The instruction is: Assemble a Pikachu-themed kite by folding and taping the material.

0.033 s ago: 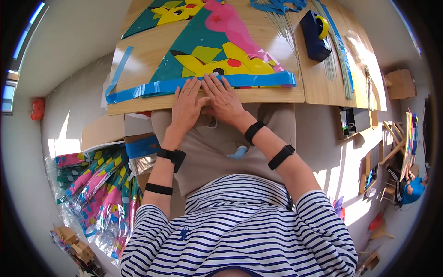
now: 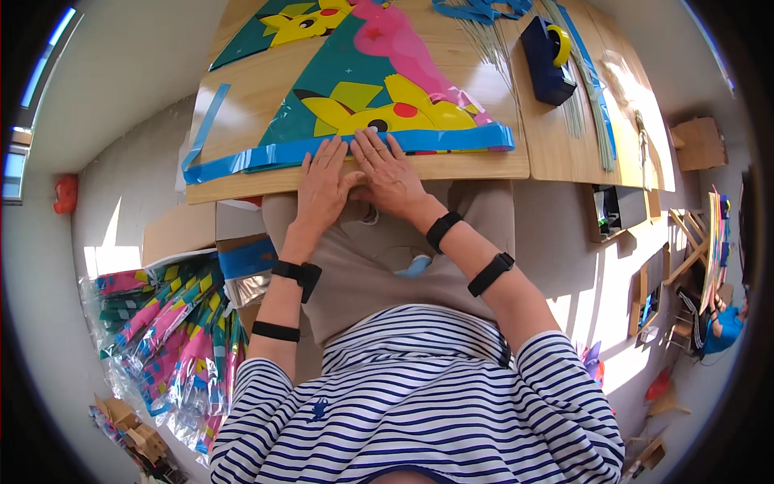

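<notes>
A triangular printed sheet (image 2: 326, 85), like a kite sail in green, pink and yellow with a cartoon figure, lies on the wooden table. Along its near edge runs a shiny blue strip (image 2: 451, 139), which reaches past the sheet's left corner and bends back there. My left hand (image 2: 324, 185) rests with stretched fingers, their tips on the strip near its middle. Right beside it, my right hand (image 2: 389, 179) lies flat, fingers spread, its tips also on the strip. The thumbs nearly meet at the table's edge. Neither hand grips anything.
Another printed sheet (image 2: 274, 32) lies at the far left. To the right stand a dark blue tape dispenser (image 2: 544, 68) with a yellow roll and bundles of thin rods (image 2: 601, 133). Blue strips (image 2: 484, 10) are heaped at the back. Wrapped colourful packets (image 2: 173, 339) pile beside a cardboard box (image 2: 181, 230).
</notes>
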Motion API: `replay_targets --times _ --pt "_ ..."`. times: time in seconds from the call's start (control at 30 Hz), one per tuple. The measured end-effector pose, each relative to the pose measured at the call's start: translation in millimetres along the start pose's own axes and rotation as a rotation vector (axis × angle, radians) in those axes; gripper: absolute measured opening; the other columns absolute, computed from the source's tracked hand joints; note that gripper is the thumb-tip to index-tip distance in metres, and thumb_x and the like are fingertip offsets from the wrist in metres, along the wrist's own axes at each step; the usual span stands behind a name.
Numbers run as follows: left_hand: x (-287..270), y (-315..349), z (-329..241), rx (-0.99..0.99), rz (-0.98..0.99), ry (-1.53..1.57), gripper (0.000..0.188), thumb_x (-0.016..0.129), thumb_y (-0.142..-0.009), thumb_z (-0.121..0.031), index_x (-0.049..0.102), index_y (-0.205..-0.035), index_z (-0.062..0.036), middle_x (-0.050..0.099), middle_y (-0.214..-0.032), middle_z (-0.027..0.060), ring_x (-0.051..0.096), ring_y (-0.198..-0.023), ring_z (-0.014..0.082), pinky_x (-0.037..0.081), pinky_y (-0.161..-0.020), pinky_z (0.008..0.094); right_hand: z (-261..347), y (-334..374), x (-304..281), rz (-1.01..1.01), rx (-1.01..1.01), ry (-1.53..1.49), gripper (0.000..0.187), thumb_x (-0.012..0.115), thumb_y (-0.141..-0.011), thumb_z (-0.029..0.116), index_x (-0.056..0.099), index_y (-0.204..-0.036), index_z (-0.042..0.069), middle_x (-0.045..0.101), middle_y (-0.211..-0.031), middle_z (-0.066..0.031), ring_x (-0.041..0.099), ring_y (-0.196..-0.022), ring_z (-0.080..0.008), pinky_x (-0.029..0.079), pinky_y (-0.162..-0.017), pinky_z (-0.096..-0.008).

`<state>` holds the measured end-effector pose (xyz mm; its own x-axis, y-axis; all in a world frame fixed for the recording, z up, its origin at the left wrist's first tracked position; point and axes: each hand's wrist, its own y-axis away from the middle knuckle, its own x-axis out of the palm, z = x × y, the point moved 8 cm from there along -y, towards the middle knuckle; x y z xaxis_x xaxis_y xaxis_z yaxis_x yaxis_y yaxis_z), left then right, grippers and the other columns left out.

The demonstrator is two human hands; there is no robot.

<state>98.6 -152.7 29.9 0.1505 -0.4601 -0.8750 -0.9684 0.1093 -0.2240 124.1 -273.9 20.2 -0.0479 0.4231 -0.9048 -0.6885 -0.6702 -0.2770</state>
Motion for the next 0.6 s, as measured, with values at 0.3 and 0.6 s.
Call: replay_targets --times 0.3,0.6 --pt "-0.1 1.9 -2.3 -0.013 0.011 -0.103 0.066 0.071 -0.092 -0.04 0.055 -0.145 -0.0033 0.046 -0.158 0.0118 0.038 -0.148 0.0317 0.027 -0.121 0.0563 -51.4 37.4 -37.3 0.021 0.08 0.074 0.095 0.069 -0.087 0.056 0.036 -0.155 -0.002 0.032 -0.164 -0.0204 0.026 -0.155 -0.0338 0.018 -0.124 -0.0555" --pt "-0.6 1.4 -2.9 -0.011 0.023 -0.097 0.068 0.075 -0.089 -0.036 0.054 -0.146 -0.0039 0.046 -0.158 0.0117 0.038 -0.149 0.0315 0.027 -0.121 0.0565 -96.9 73.0 -67.2 0.009 0.136 0.204 0.092 0.058 -0.092 0.061 0.037 -0.154 -0.005 0.033 -0.163 -0.0224 0.025 -0.155 -0.0344 0.014 -0.125 -0.0557"
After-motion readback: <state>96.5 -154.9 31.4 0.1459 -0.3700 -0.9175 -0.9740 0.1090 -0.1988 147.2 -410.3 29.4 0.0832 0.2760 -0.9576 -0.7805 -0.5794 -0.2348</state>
